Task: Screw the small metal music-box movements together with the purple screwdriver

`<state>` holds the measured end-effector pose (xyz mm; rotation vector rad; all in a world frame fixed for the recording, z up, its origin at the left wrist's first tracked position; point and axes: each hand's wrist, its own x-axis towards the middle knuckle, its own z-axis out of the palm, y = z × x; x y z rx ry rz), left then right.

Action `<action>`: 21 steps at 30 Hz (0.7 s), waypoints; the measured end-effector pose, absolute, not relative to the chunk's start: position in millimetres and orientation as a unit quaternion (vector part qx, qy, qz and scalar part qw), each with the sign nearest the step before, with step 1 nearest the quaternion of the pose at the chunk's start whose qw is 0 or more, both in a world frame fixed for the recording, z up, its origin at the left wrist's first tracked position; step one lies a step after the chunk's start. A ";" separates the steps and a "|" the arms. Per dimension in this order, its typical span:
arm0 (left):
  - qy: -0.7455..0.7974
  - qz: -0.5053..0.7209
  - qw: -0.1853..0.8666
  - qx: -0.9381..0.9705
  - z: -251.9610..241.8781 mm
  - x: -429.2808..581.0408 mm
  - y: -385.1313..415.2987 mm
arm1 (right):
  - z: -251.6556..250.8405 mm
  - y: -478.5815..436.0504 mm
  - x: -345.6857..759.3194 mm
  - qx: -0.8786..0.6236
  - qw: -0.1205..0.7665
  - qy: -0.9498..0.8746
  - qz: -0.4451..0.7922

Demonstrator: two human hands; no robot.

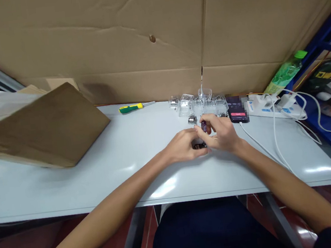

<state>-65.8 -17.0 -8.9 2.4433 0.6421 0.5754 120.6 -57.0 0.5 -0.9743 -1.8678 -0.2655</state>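
Both hands meet over the white table, right of its middle. My left hand [183,145] is closed round a small dark part [199,146] close to the tabletop; fingers hide most of it. My right hand [221,134] pinches a small dark purple cylindrical piece [203,126] between thumb and fingers, just above that part. Just beyond the hands lie several clear plastic cases [198,106] and a small metal part [192,119].
A green and yellow screwdriver [131,108] lies near the cardboard wall. At the left leans an open cardboard box [45,128]. Rightward are a phone [237,109], a white power strip [275,106] with cables, and a green-capped bottle [287,72].
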 end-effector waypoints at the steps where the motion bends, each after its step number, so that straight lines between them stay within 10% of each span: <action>1: 0.241 0.193 0.255 0.916 -9.3 -65.7 -17.1 | 1.8 -57.9 120.8 -0.400 0.483 -0.772 -0.107; 21: 0.192 0.232 0.411 0.860 1.6 -71.9 -7.1 | 22.1 -62.2 141.8 -0.424 0.338 -0.838 0.057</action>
